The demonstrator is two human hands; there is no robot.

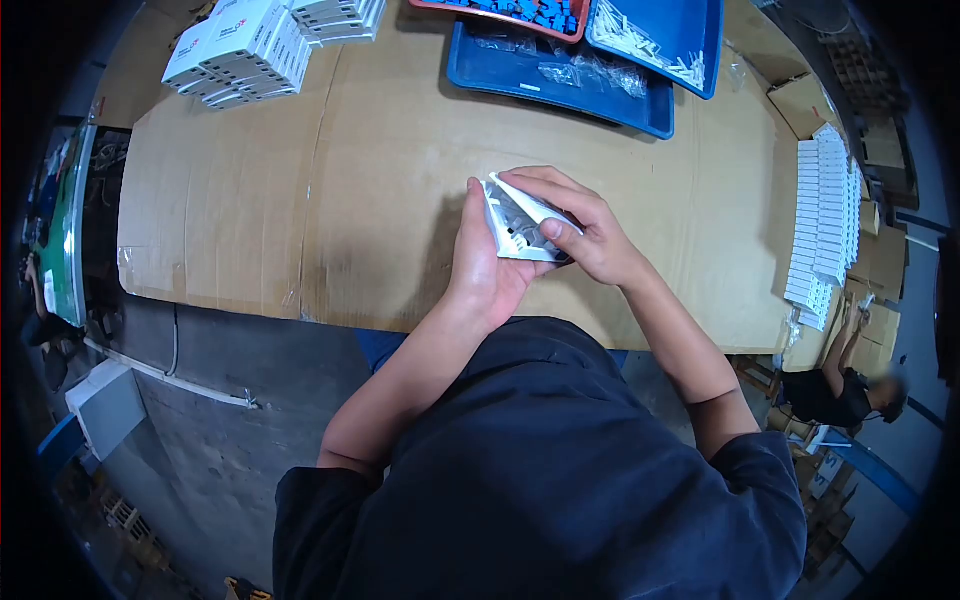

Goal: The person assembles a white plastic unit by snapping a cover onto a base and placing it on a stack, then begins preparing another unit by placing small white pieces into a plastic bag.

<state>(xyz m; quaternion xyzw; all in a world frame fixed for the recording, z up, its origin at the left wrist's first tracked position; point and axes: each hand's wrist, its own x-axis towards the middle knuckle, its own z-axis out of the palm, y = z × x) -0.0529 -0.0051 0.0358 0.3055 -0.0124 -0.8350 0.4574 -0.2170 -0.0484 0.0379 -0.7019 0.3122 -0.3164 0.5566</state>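
Observation:
A small white carton (522, 243) is held above the cardboard-covered table, close to the front of my body. Its flap stands partly lifted, and grey and white contents show inside, too small to name. My left hand (482, 262) cradles the carton from the left and below, thumb along its left edge. Over the right side, my right hand (588, 228) grips the flap, with the thumb near the opening and the fingers curled over the far edge. Parts of both hands' fingers are hidden behind the carton.
Stacked white boxes (240, 50) stand at the back left, and more white boxes (822, 215) line the right edge. Behind the carton are a blue tray (560, 100) with clear plastic bags, a red tray (480, 10) of blue pieces and another blue tray (705, 60) of white sticks.

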